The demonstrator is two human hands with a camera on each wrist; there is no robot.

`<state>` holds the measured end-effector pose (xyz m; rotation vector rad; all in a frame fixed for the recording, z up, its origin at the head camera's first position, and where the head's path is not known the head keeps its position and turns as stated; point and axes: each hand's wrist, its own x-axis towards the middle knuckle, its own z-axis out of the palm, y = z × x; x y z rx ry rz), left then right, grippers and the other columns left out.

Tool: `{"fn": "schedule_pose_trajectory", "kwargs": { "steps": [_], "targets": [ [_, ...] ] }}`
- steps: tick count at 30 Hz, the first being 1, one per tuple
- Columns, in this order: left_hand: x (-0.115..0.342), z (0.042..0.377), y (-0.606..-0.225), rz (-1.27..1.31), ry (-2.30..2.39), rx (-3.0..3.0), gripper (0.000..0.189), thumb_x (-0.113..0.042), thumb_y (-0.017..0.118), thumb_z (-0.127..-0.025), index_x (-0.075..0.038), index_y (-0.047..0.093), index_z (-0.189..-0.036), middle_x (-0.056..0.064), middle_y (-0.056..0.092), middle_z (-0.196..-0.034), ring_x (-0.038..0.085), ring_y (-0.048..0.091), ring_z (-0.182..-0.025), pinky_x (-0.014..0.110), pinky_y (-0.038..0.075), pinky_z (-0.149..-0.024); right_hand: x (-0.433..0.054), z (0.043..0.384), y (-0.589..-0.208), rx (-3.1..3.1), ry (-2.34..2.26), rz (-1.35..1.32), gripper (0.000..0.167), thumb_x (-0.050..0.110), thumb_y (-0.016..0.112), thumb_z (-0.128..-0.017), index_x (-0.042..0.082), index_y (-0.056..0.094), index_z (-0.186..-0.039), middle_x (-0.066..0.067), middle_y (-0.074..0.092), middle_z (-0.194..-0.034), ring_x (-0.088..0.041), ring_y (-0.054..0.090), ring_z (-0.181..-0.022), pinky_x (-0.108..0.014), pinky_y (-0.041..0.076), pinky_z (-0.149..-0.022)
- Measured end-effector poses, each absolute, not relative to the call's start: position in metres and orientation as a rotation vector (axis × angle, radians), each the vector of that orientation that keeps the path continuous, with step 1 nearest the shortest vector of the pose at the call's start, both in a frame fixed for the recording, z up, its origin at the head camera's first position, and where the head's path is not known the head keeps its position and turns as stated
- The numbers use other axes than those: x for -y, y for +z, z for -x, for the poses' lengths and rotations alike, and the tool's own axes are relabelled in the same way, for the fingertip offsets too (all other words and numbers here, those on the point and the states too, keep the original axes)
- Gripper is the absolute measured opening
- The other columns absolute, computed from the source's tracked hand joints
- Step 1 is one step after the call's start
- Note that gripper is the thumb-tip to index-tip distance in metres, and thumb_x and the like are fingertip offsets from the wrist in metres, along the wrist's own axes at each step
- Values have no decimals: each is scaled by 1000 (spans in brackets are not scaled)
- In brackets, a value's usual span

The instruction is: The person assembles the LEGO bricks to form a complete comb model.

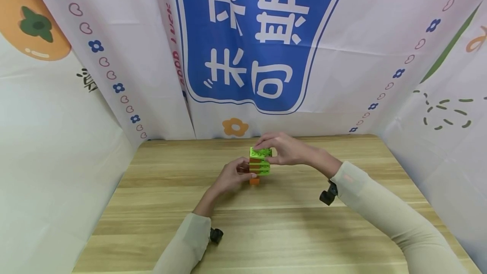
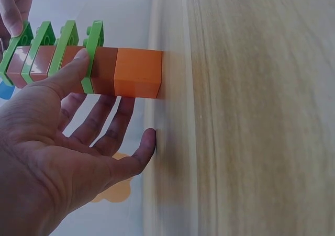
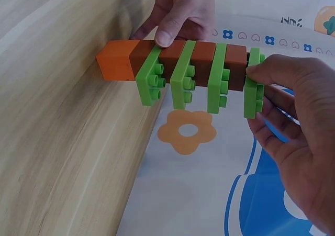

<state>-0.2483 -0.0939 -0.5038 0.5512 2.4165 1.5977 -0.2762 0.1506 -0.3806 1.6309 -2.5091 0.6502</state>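
A tower of toy building bricks stands upright on the table, with an orange block (image 2: 138, 71) at its foot. Above that, brown blocks (image 3: 203, 57) alternate with several thin green studded bricks whose ends jut out to one side. My left hand (image 1: 233, 176) grips the tower low down, thumb on one face and fingers around the far side. At the top, my right hand (image 1: 285, 149) pinches the uppermost green brick (image 3: 254, 97) between thumb and fingers. This brick sits right at the topmost brown block. Some of the right fingers are hidden behind it.
The light wood table (image 1: 296, 223) reaches to a white printed cloth (image 1: 335, 96) hanging close behind the tower. More cloth hangs along the left and right sides. Dark wrist cameras (image 1: 328, 193) are worn at both cuffs.
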Motion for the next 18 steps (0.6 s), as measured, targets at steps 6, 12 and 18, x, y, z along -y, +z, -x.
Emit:
{"fn": "schedule_pose_trajectory", "kwargs": {
  "steps": [6,12,18],
  "targets": [
    [94,249,-505,-554,1606,-2408,27,-20,80,-97,-11,69,-121,7,74,-120,25,69,-113,48,56,-104,-150,277,-381,2498,623,-1642,37,1,82,-88,4,77,-125,-11,74,-126,-26,70,-117,-40,57,-103],
    [94,249,-505,-550,1604,-2411,27,-19,80,-97,-11,69,-121,6,74,-119,25,69,-113,47,56,-104,-149,276,-381,2483,633,-1649,37,3,84,-87,3,77,-123,-11,74,-125,-26,71,-116,-39,58,-102],
    [94,249,-503,-557,1596,-2418,28,-19,79,-98,-11,69,-122,7,73,-120,25,69,-114,46,56,-104,-147,277,-382,2483,649,-1643,31,10,84,-91,5,79,-121,-9,76,-123,-23,72,-114,-37,58,-102]
  ]
}}
